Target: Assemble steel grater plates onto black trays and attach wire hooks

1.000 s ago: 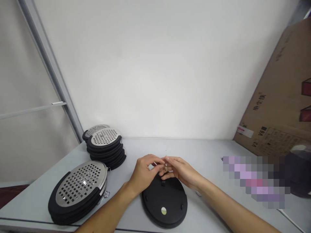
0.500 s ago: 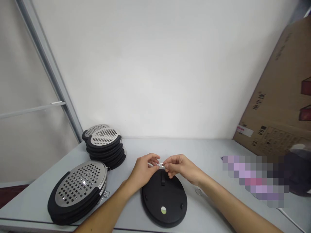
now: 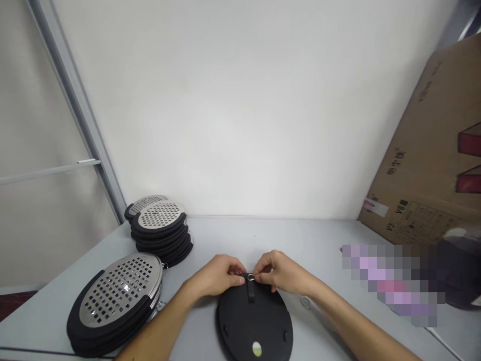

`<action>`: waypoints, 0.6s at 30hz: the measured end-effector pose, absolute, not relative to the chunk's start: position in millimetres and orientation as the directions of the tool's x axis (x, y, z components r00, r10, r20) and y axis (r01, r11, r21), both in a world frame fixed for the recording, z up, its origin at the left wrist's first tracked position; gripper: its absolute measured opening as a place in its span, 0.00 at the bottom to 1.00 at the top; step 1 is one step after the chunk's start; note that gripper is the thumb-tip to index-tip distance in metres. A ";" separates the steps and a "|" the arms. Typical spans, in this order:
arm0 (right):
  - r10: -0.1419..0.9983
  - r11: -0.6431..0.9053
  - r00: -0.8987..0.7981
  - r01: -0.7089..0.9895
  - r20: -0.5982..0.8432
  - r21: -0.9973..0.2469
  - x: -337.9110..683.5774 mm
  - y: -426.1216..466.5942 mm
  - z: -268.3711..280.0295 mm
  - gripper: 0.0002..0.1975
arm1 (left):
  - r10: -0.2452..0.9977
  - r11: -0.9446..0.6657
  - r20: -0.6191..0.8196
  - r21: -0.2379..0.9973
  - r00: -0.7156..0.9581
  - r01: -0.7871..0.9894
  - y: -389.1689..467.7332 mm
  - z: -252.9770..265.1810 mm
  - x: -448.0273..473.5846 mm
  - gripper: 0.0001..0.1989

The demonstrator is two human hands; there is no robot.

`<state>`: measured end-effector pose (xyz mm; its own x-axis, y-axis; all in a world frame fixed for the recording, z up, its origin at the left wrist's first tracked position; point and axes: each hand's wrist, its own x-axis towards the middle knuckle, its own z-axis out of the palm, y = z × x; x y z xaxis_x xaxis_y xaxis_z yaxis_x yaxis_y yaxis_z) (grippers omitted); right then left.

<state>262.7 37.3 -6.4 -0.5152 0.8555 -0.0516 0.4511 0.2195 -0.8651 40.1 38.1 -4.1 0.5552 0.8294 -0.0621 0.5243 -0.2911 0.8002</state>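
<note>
In front of me a round black disc (image 3: 255,321) lies flat, with a short strap (image 3: 251,293) at its far edge and a green-and-white sticker (image 3: 256,349) near its close edge. My left hand (image 3: 223,275) grips the disc's far rim, thumb on top. From the other side, my right hand (image 3: 278,271) pinches a small metal ring (image 3: 251,277) at the strap's end. Both hands are closed, and their fingertips partly hide the ring. A second, loose metal ring (image 3: 305,302) rests on the table beneath my right forearm.
To the left stands a near stack of round perforated metal plates with black rims (image 3: 120,296). Behind it is a taller stack (image 3: 160,225). A cardboard box (image 3: 421,165) leans at the right, beside a blurred purple packet (image 3: 387,281) on the grey table (image 3: 308,235).
Both hands have come down and closer to me, bringing the ring from beyond the disc onto the strap's end. My left fingers have closed on the disc's rim.
</note>
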 end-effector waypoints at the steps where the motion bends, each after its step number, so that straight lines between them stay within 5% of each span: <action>1: 0.855 0.226 -0.516 0.455 -0.049 -0.861 262.2 36.6 -6.7 0.09 | 0.826 -0.266 -0.084 0.814 0.558 0.516 38.6 -4.0 38.8 0.14; 7: 0.893 0.242 -0.450 0.507 -0.015 -0.828 255.5 32.7 -3.8 0.10 | 0.833 -0.204 -0.095 0.864 0.545 0.461 42.6 -8.2 37.6 0.15; 13: 0.870 0.421 -0.471 0.551 0.148 -0.721 249.4 28.3 0.7 0.11 | 0.853 -0.219 -0.035 0.882 0.520 0.418 45.7 -17.1 37.8 0.14; 18: 0.851 0.450 -0.509 0.582 0.128 -0.677 244.4 32.1 3.4 0.12 | 0.858 -0.262 0.008 0.867 0.513 0.424 48.2 -19.9 36.4 0.13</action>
<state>244.4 32.1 3.4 -0.5092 0.8511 0.1278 0.5820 0.4499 -0.6774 36.4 48.2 -19.9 0.5130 0.8583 0.0083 0.4239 -0.2618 0.8670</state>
